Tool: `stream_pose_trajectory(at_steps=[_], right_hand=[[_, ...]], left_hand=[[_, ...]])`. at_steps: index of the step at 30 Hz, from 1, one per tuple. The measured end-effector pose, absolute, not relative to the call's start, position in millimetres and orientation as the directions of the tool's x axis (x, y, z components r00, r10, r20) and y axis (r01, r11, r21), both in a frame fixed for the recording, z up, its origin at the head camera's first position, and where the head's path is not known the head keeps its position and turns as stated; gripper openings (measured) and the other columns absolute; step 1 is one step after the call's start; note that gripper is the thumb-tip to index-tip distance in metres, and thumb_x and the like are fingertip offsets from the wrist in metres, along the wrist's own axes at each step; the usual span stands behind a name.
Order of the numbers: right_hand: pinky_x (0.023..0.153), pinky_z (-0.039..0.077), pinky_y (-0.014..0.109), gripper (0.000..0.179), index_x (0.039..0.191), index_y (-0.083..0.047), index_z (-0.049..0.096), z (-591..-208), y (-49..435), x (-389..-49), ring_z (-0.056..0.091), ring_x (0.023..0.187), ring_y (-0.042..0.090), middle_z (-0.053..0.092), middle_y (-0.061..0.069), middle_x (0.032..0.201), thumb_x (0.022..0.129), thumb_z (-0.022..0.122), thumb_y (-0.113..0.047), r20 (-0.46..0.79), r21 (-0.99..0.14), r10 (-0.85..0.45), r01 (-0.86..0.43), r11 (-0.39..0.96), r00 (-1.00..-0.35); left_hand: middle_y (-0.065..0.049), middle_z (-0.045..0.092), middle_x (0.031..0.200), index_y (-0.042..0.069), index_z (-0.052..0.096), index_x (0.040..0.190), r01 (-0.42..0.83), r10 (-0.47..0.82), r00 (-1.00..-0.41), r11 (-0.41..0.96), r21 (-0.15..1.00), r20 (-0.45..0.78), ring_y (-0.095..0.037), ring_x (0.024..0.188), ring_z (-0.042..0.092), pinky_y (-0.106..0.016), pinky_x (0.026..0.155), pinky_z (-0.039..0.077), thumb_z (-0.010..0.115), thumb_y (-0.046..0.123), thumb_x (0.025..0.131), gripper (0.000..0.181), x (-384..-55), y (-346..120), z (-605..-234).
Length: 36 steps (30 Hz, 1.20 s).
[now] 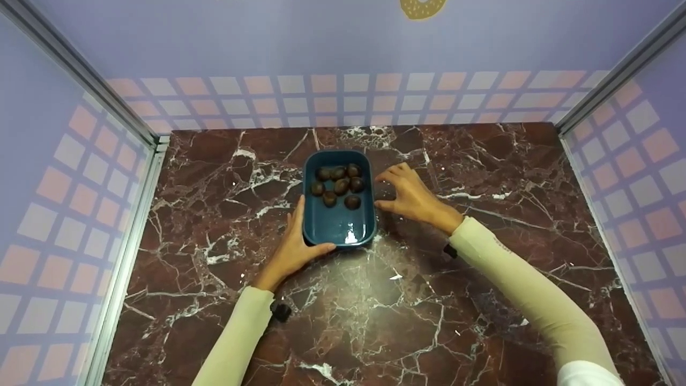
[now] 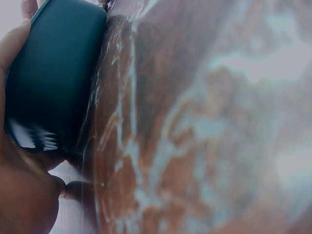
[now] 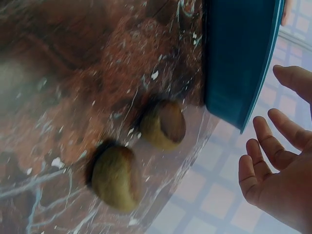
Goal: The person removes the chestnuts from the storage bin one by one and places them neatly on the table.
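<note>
A blue rectangular tub [image 1: 328, 231] stands on the table with several brown chestnuts [image 1: 341, 187] lying mostly in its far half. My left hand [image 1: 293, 244] holds the tub's near left corner, fingers along the left wall and thumb at the near end. Just right of the tub is my right hand [image 1: 408, 195], its fingers spread and loosely bent with nothing between them. From the right wrist, two more chestnuts show on the tabletop beside the tub: one chestnut [image 3: 117, 180] and another chestnut [image 3: 163, 124]. Neither shows in the head view.
The dark red marble tabletop [image 1: 396, 300] spreads around the tub. A lilac back wall [image 1: 343, 43] with pink and white squares rises behind it, and similar panels stand left and right. Metal rails [image 1: 123, 252] run along the left edge.
</note>
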State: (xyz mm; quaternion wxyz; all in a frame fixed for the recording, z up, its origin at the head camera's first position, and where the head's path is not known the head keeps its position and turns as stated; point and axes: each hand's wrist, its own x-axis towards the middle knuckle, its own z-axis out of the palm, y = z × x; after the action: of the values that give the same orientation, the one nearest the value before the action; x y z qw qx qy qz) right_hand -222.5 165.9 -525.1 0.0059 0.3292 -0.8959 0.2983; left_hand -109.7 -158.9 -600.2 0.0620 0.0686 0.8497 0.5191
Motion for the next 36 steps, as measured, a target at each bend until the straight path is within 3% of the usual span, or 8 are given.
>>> stream_pose_trajectory(at_steps=[16, 24, 36], right_hand=[[0.112, 0.042, 0.057, 0.048, 0.130, -0.001, 0.076, -536.4, 124.8, -218.2, 0.054, 0.125, 0.035, 0.070, 0.016, 0.137, 0.092, 0.092, -0.025, 0.139, -0.544, -0.637, -0.596, 0.591, -0.758], [0.101, 0.041, 0.056, 0.047, 0.131, -0.006, 0.076, -547.3, 110.6, -217.9, 0.054, 0.126, 0.033, 0.071, 0.013, 0.138, 0.093, 0.092, -0.028, 0.105, -0.485, -0.635, -0.597, 0.639, -0.765], [0.096, 0.042, 0.056, 0.043, 0.129, -0.007, 0.077, -551.7, 100.6, -219.4, 0.052, 0.129, 0.035, 0.072, 0.013, 0.137, 0.094, 0.091, -0.026, 0.062, -0.362, -0.632, -0.608, 0.707, -0.772]], left_hand=[[-0.010, 0.000, 0.185, 0.022, -0.004, 0.179, 0.056, 0.208, -0.977, 0.432, 0.900, -0.039, -0.048, 0.167, -0.013, -0.072, 0.131, 0.000, 0.095, 0.054, 0.085, 0.141, -110.7, -159.8, -601.2], [-0.014, 0.001, 0.185, 0.018, -0.003, 0.179, 0.079, 0.209, -0.978, 0.439, 0.895, -0.016, -0.048, 0.167, -0.010, -0.068, 0.133, -0.001, 0.096, 0.054, 0.084, 0.142, -110.8, -159.9, -601.1], [-0.013, 0.002, 0.185, 0.015, -0.003, 0.179, 0.089, 0.214, -0.977, 0.427, 0.900, -0.005, -0.046, 0.168, -0.006, -0.062, 0.135, -0.002, 0.096, 0.053, 0.083, 0.142, -111.7, -159.5, -600.8]])
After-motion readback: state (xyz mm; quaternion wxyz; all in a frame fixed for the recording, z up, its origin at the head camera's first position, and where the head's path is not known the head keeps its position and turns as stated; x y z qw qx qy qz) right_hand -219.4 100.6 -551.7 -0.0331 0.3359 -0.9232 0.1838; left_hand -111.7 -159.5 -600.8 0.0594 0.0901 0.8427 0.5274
